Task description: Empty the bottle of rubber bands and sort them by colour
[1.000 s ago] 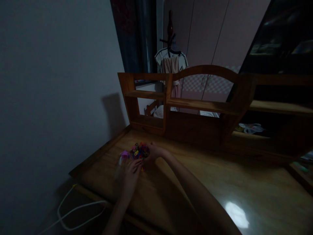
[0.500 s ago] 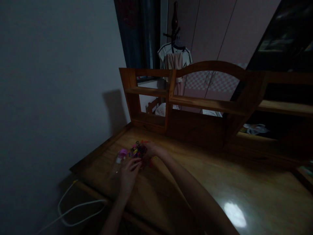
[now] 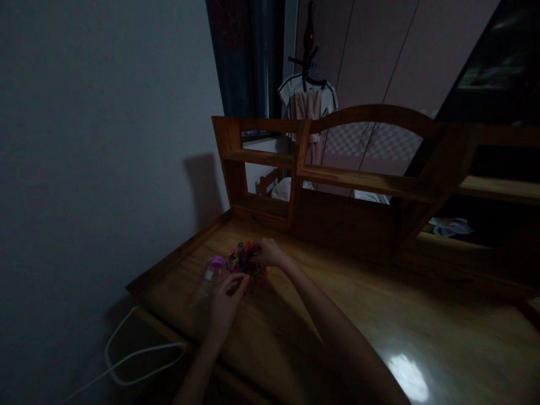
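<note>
Your right hand (image 3: pixel 269 253) is touching the right side of the colourful pile (image 3: pixel 236 259) on the desk (image 3: pixel 379 298); your left hand (image 3: pixel 225 297) is curving just before its near edge. Dimness is hiding whether either hand's fingers are gripping anything; no long axis is showing.

Two hands (image 3: pixel 225 297), one multicoloured pile (image 3: pixel 238 259)

No text, brand, number or sign legible anywhere. Small multicoloured pieces (image 3: pixel 238 260): too tiny and dark to read any marking. Purple-topped clear container (image 3: pixel 210 275): blurred, no label readable. Plastic bag (image 3: pixel 451 227) on the shelf: print can't be made out. Hanging white shirt (image 3: pixel 291 88): no lettering readable.
</note>
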`<state>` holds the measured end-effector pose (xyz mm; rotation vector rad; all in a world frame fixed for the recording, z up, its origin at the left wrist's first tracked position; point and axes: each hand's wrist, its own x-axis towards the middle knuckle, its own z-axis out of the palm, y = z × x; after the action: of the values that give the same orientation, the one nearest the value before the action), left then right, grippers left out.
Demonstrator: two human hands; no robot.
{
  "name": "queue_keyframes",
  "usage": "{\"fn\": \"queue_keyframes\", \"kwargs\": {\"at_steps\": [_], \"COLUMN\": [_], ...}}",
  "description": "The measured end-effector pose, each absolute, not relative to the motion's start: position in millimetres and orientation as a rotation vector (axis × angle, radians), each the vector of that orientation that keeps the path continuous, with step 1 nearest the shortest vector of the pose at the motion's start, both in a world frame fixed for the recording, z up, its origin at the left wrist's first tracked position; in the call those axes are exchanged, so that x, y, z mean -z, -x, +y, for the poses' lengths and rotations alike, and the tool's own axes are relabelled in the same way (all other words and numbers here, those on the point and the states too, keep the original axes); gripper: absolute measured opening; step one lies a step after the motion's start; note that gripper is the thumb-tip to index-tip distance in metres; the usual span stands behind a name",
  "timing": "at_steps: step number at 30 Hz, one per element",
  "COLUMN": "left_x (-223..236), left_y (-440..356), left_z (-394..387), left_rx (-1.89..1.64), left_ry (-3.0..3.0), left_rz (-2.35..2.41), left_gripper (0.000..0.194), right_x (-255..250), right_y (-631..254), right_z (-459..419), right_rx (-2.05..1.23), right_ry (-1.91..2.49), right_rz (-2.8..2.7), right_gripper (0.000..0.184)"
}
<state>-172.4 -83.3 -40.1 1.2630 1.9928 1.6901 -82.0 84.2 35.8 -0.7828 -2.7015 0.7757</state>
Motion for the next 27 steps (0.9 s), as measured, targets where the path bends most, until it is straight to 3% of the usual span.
{"fn": "queue_keyframes", "kwargs": {"at_steps": [11, 21, 24, 27], "left_x": [40.4, 43.7, 43.4, 41.7], "left_y": [173.4, 175.0, 175.0, 174.0], "left_z": [-82.4, -83.0, -82.7, -83.0], "left_rx": [-1.644, -1.623, -1.647, -1.69], "left_ry": [-1.523, -1.492, -1.501, -1.52], "left_rz": [2.106, 2.111, 2.141, 2.164], "left_gripper": [0.022, 0.026, 0.025, 0.023], "right_x": [-33.0, -35.0, -36.7, -35.0], "right_y": [83.6, 83.6, 81.9, 80.8], "right_z": [80.7, 80.9, 78.8, 78.0], "right_rx": [-0.782, -0.753, -0.764, -0.808], "right_ry": [0.792, 0.781, 0.671, 0.524], "right_rz": [-2.532, -2.567, -2.628, -2.715], "right_gripper": [0.041, 0.025, 0.034, 0.054]}}
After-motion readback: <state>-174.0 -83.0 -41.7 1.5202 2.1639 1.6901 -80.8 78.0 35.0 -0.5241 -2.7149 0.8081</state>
